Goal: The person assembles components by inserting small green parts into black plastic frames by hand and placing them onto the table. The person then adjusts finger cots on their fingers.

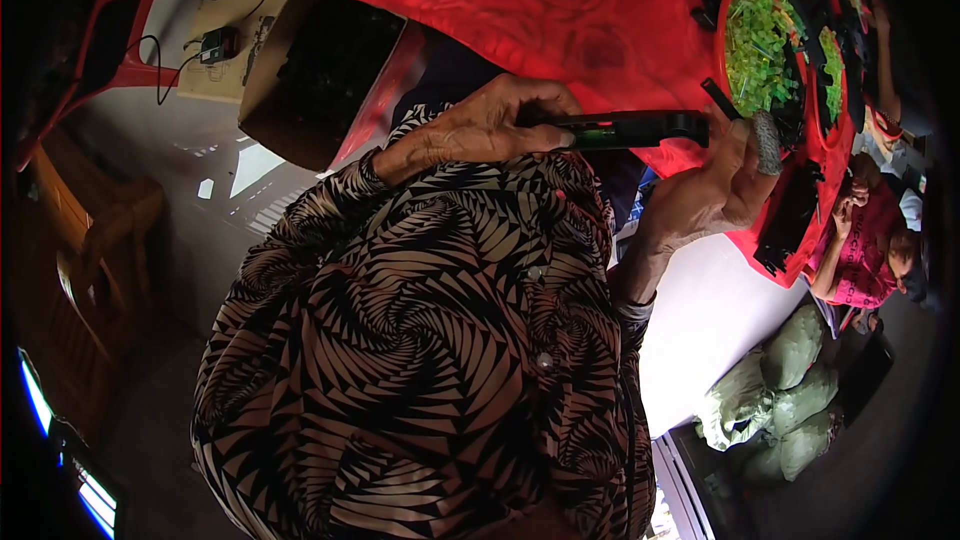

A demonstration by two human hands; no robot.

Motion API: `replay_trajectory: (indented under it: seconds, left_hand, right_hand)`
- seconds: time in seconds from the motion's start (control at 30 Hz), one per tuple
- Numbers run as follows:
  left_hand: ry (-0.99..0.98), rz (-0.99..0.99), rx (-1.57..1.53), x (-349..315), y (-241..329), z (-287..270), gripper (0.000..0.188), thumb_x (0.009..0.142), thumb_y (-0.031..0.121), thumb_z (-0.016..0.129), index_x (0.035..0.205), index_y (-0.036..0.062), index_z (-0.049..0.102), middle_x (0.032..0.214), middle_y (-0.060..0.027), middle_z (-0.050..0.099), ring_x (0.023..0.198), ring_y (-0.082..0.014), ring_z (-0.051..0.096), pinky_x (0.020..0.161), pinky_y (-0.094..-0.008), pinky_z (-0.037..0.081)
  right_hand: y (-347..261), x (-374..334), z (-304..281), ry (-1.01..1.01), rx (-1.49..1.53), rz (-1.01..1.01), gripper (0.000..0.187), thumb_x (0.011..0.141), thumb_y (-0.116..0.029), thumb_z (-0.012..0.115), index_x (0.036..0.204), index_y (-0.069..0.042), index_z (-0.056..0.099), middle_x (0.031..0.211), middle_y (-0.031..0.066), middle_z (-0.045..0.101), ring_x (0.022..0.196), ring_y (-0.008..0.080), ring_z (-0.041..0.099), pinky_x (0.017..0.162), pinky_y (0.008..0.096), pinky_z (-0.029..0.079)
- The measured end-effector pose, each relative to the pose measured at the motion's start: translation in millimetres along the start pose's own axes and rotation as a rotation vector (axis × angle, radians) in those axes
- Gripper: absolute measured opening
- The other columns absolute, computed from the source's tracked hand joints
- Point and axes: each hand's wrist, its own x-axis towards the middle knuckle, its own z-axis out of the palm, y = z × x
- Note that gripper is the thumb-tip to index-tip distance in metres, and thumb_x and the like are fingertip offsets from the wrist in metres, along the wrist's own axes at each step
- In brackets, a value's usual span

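While the left hand [490,125] grips the near end of a black bar [645,130] at the centre of the frame, thumb and fingers closed round its left end, the right hand [710,195] pinches a short black stick [717,97] just beside the bar's other end. A grey wrap [767,143] covers one right finger. A bowl [723,40] of green bits [760,55] stands on the red tabletop [590,50] at the upper right. An open box [262,75] is at the upper left, pale sacks [795,410] at the lower right, and a person in pink [862,265] at the right edge.
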Motion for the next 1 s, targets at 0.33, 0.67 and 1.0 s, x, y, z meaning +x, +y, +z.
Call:
replay_trajectory:
  seconds: [0.33,0.67,1.0]
  left_hand:
    - [0.038,-0.012,0.007,-1,1,3,0.02,0.09,0.008,0.063,0.108,-0.0009,0.061,0.082,-0.0021,0.063,0.073,-0.0072,0.054,0.065,-0.0258,0.042]
    - [0.008,-0.018,0.189,0,9,1,0.023,0.095,0.016,0.06,0.111,-0.0003,0.059,0.082,-0.0023,0.06,0.072,-0.0087,0.052,0.07,-0.0253,0.044]
    - [0.053,0.124,0.3,-3,1,-4,0.018,0.094,0.015,0.059,0.106,0.0019,0.06,0.079,-0.0057,0.063,0.073,-0.0107,0.058,0.065,-0.0284,0.047]
  right_hand:
    - [2,-3,-4,-0.029,0.019,0.063,0.022,0.092,-0.004,0.059,0.109,0.01,0.056,0.103,0.02,0.065,0.081,0.028,0.067,0.075,0.0382,0.058]
    - [2,-2,3,-0.05,-0.06,-0.03,0.026,0.09,-0.005,0.06,0.11,0.012,0.056,0.107,0.0197,0.065,0.079,0.0259,0.068,0.05,0.0251,0.057]
    - [14,-6,-3,-0.092,-0.033,-0.117,0.03,0.092,-0.01,0.061,0.111,0.013,0.058,0.105,0.0175,0.065,0.097,0.024,0.061,0.087,0.0359,0.049]
